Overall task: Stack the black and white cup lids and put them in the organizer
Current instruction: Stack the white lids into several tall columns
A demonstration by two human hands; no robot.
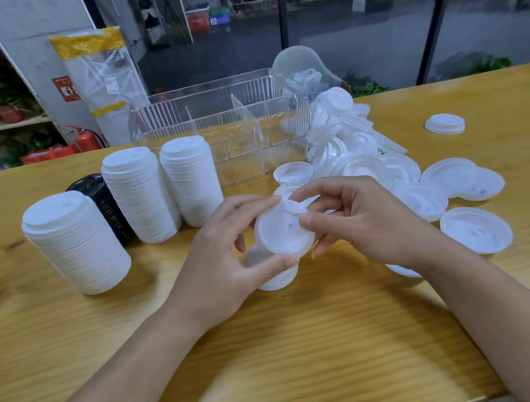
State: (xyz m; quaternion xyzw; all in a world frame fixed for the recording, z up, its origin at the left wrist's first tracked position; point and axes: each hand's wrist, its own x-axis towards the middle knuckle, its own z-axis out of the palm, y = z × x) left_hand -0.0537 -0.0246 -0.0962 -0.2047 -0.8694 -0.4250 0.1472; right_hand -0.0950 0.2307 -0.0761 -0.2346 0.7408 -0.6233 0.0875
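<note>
While three white stacks [140, 198] wait leftward, one white lid [283, 232] pinched between left hand [222, 268] and right hand [355, 222].

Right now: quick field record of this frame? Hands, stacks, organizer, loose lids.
left hand: grips small white lid stack
right hand: pinches white lid over that stack
finished white stacks: three
black stack: one, behind them
organizer: clear, no lids visible inside
loose lids: heaped right, one apart
</note>
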